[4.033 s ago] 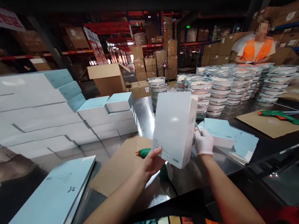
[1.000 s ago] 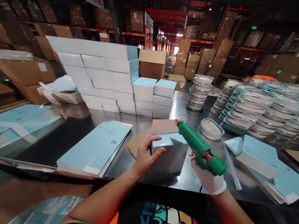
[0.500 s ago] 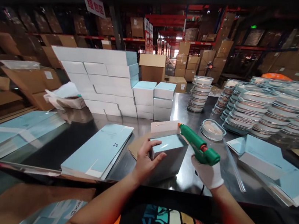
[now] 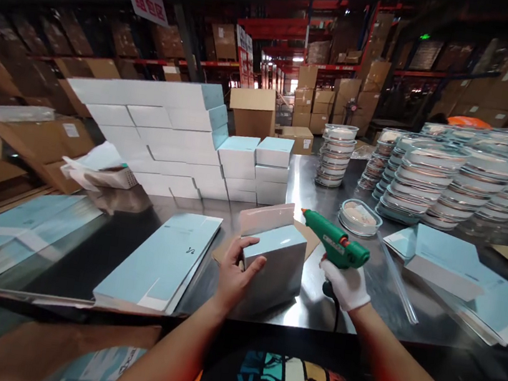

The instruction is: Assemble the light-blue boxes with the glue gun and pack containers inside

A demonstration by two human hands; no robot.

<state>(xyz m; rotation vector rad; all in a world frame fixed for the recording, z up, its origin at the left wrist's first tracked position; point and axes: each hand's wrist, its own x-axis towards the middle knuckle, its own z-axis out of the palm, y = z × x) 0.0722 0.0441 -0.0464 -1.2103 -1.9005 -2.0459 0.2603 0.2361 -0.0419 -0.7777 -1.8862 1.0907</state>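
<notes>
Head view. The bare left hand (image 4: 233,274) is clasped over the near left corner of a pale blue box (image 4: 272,262) — fingers curled on its top, thumb on its side. The box stands near the table's (image 4: 128,242) front edge, its flap (image 4: 265,216) raised. The gloved right hand (image 4: 345,285) is wrapped tight round a green glue gun (image 4: 334,241) — nozzle beside the box's far right corner.
</notes>
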